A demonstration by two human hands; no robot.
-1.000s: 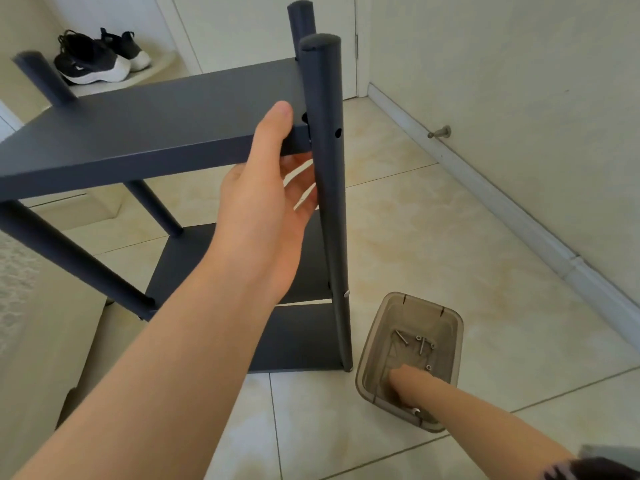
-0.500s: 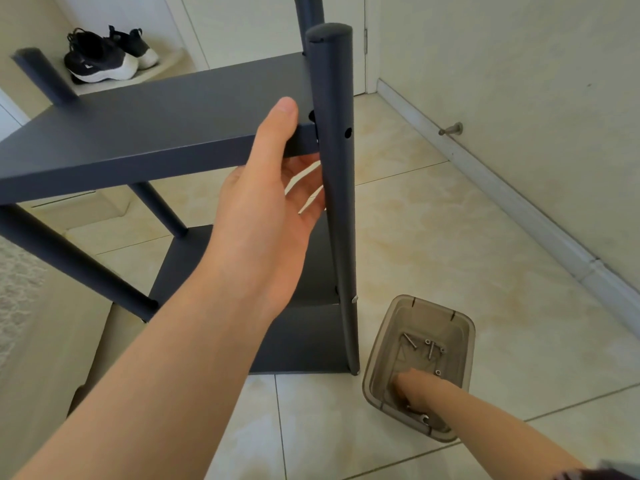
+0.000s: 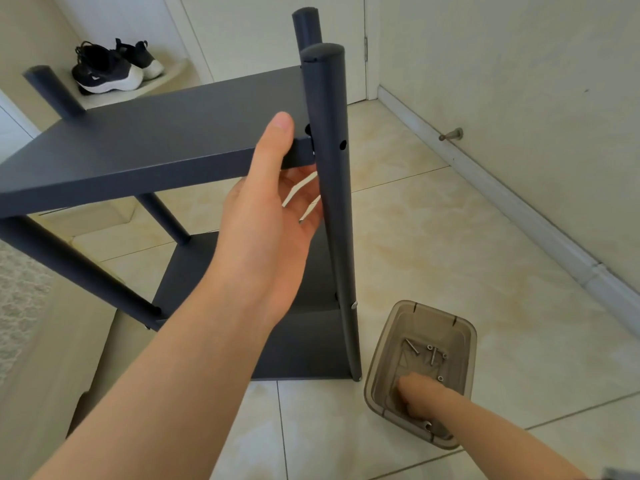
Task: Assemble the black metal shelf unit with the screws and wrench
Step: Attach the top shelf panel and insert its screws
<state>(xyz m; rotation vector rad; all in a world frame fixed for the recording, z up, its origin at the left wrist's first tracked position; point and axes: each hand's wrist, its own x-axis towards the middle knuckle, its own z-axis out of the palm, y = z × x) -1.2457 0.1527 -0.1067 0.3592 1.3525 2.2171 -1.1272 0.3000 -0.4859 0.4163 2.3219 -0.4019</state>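
The black metal shelf unit stands on the tiled floor, with its upper shelf panel [image 3: 156, 143] meeting the front right post [image 3: 332, 202] near an empty screw hole. My left hand [image 3: 270, 216] grips that panel's front edge beside the post, thumb on top and fingers underneath. A lower shelf [image 3: 304, 341] sits near the floor. My right hand [image 3: 415, 396] reaches down into a smoky clear plastic tub [image 3: 460, 327] on the floor, right of the post's foot. Several loose screws [image 3: 433, 355] lie in the tub beyond my fingers. My fingertips are curled down and hidden.
Black-and-white trainers [image 3: 110, 71] sit on a ledge behind the unit. A door stop [image 3: 450, 135] juts from the right wall above the baseboard. A pale rug [image 3: 17, 306] and a beige board [image 3: 52, 375] lie at the left. Bare tiles stretch to the right.
My left hand keeps its hold on the panel. My right hand stays in the tub, shifted only slightly. The view has drifted a little.
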